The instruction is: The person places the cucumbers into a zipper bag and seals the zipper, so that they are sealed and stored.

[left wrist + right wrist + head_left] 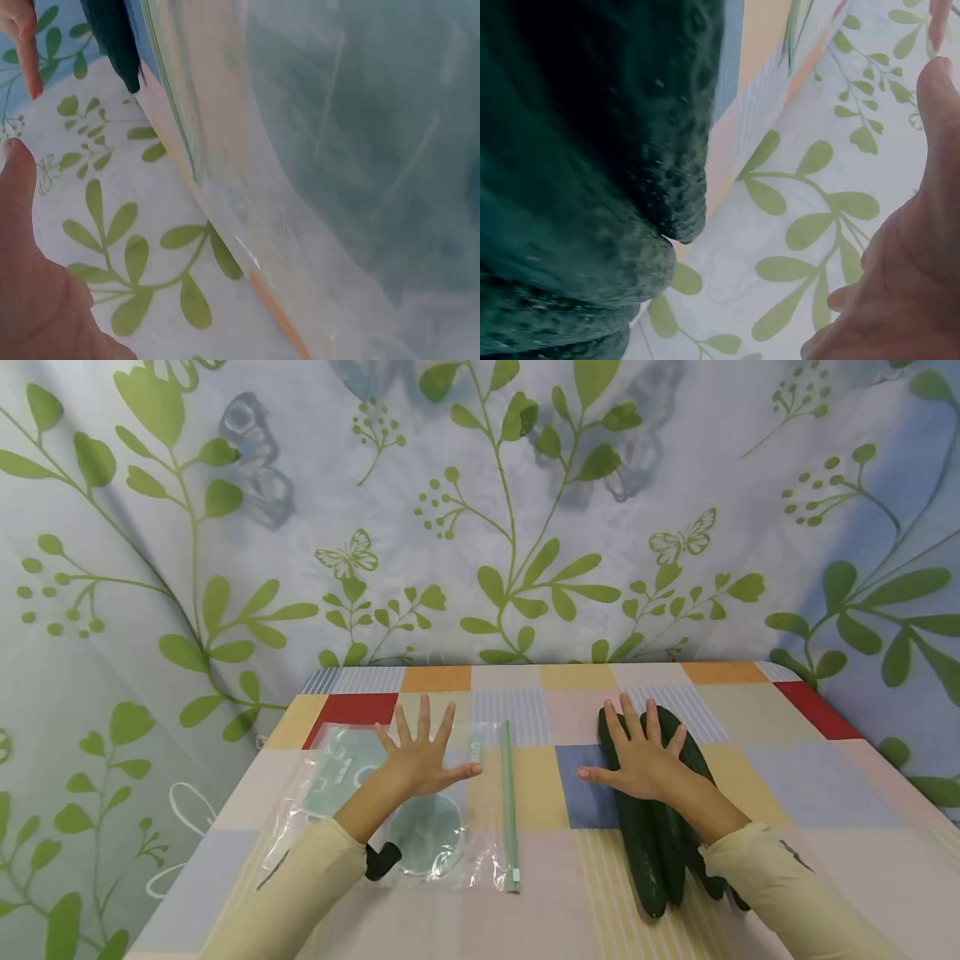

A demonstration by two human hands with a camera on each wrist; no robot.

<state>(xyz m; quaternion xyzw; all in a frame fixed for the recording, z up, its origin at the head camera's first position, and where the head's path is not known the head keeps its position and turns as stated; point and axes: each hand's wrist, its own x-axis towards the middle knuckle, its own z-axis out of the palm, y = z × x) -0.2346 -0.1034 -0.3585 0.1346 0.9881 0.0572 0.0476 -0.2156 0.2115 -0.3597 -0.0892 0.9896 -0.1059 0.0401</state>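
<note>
My left hand (422,766) is held over a clear plastic slider bag (480,852), its fingers spread and nothing in them. The bag lies flat, with pale green printing and a green slider strip (511,802) along its right edge. On the right, several long dark green cucumbers (645,860) lie side by side. Above them my right hand (643,762) spreads its fingers, also holding nothing. In the left wrist view the bag's film (225,150) fills the right side, beside the left hand. The right wrist view shows cucumber ends (682,187) close up, apart from the right hand.
A patchwork-patterned cloth covers the table (540,910). Behind it hangs a curtain (465,527) printed with green leaves and butterflies. A small black object (382,861) sits at the left wrist, over the bag.
</note>
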